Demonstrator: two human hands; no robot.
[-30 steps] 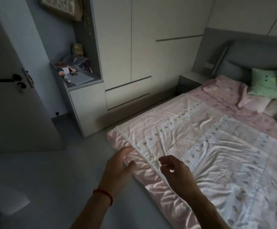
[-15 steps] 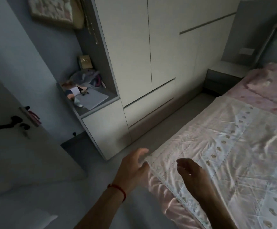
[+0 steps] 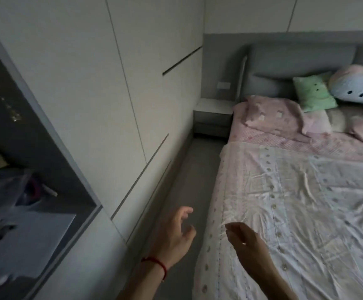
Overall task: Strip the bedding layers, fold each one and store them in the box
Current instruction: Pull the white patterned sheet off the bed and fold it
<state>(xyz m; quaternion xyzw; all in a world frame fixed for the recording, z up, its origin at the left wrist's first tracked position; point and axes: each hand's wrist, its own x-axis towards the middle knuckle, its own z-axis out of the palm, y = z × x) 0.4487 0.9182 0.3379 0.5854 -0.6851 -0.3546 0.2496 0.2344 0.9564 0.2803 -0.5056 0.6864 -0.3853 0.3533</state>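
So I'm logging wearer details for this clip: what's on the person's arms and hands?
Both forearms are bare, with no sleeves in view. The left hand has a thin red string bracelet at the wrist. The right hand shows no visible rings, watch or glove.

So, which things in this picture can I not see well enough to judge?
- Storage box: not in the head view at all.
- Layers under the white quilt: covered by it; only the pink sheet shows near the pillows.
- Shelf clutter: dark, blurred, cut by the left edge.
- Right hand: seen from the back, so its fingertips are hidden.
- Blue plush toy: cut by the right edge.
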